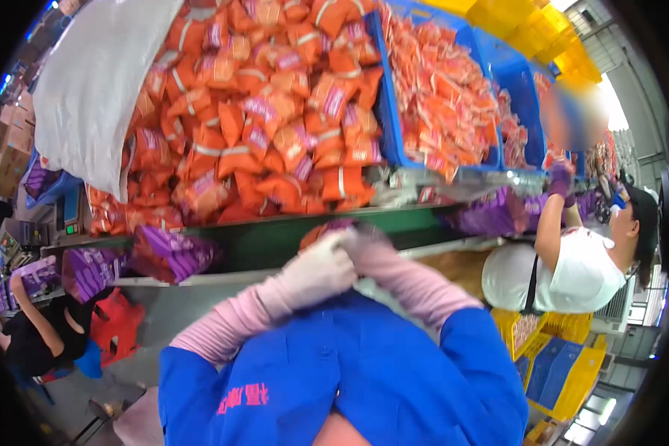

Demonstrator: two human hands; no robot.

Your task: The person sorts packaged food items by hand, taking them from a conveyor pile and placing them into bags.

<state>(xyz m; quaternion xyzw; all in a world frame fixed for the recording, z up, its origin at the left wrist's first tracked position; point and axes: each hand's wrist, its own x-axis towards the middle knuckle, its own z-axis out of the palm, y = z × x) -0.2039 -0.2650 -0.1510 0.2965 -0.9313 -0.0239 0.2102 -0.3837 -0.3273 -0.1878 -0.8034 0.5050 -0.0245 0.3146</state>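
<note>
My left hand [321,266], in a whitish glove with a pink sleeve, is closed in front of my chest, its fingers curled. My right hand [364,249] meets it there, smeared by motion. Just beyond the fingers shows part of an orange packet [312,236] with a purplish patch; both hands seem to grip it, though most of it is hidden. Below them runs a green conveyor belt [260,244]. Across the belt lies a big heap of orange packets [267,111] with purple labels and pale bands.
Purple bags [172,254] rest on the belt at left, and another purple bag [490,213] at right. Blue crates [391,111] hold small orange-red sachets. A white sheet [97,82] covers the heap's left side. Co-workers stand left and right; a red stool [117,323] is at left.
</note>
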